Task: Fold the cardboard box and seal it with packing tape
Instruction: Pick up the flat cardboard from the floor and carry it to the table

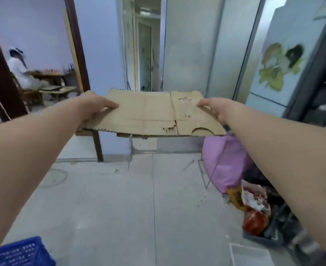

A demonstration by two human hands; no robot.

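Cardboard box (154, 114), still flattened, hangs in the air between both outstretched arms above the floor (120, 208). Left hand (95, 106) pinches its left edge, thumb on top. Right hand (217, 110) pinches the right edge likewise.

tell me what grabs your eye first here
A flattened cardboard box held out in mid-air at the centre, the left hand and right hand each pinching a side edge. Lower right, a pink bag sits on the floor; a blue crate fills the bottom-left corner.

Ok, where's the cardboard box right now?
Head view, centre: the flattened cardboard box is held in the air above the tiled floor, left hand and right hand gripping its opposite ends.
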